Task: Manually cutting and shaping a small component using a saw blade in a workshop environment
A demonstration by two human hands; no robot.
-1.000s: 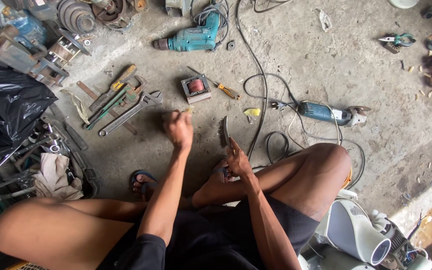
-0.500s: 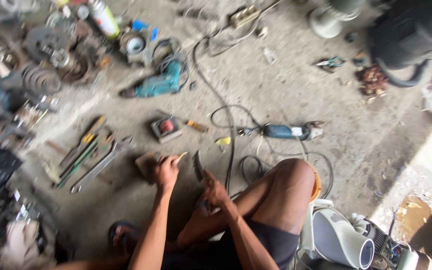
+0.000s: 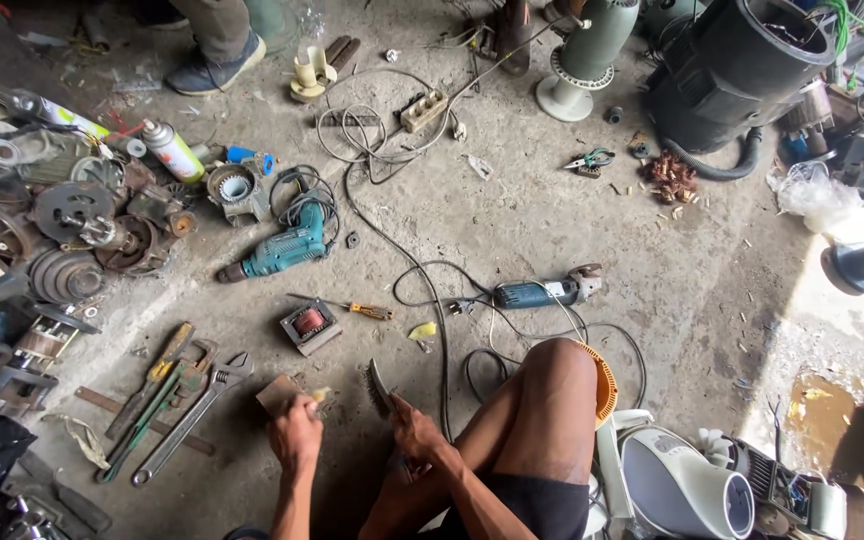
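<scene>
A: What's big here?

B: The concrete floor. Lots of stuff on it. Big black drum at the top right, pile of old metal motor parts on the left, white fan body by the person's knee.

A: And the hands?

B: Both low in the middle. Left hand has its fingers curled tight round a small flat brown block. Right hand is wrapped round the handle of a wire brush, bristle end sticking up and away.

A: How will the block feel?

B: Prob hard and stiff, not heavy. Looks rusty or dusty, so not slippery. Best to pinch it by the edges, like the hand does now, so the flat face stays bare.

A: The brush?

B: Light, I think. Bristles are pokey, so hold the handle only.

A: Room to move?

B: Some bare floor in front of the hands. Wrenches lie just to the left, a black cord runs close on the right, and a small square coil part w/ a screwdriver sits just ahead. Teal drill and grinder are farther off.
</scene>
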